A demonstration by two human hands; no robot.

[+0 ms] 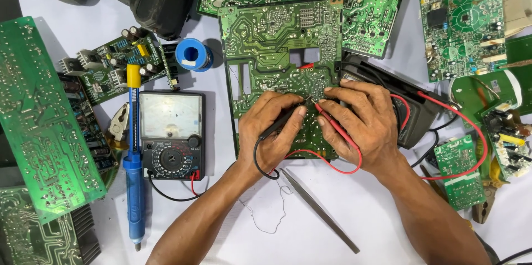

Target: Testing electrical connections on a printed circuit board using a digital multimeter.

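A green circuit board [271, 37] lies solder side up in the middle of the white table. My left hand [271, 129] rests on its lower part and grips a black test probe [288, 114]. My right hand [363, 121] grips a red test probe [331, 123]. Both probe tips meet close together on the board near its lower centre. The red and black leads loop under my hands toward an analog multimeter [172, 134] at the left.
A blue desoldering pump [133, 176], pliers [119, 122] and a solder spool [194, 54] lie left of the board. Metal tweezers [318, 209] rest below my hands. Several other green boards ring the table; a second black meter [413, 112] sits to the right.
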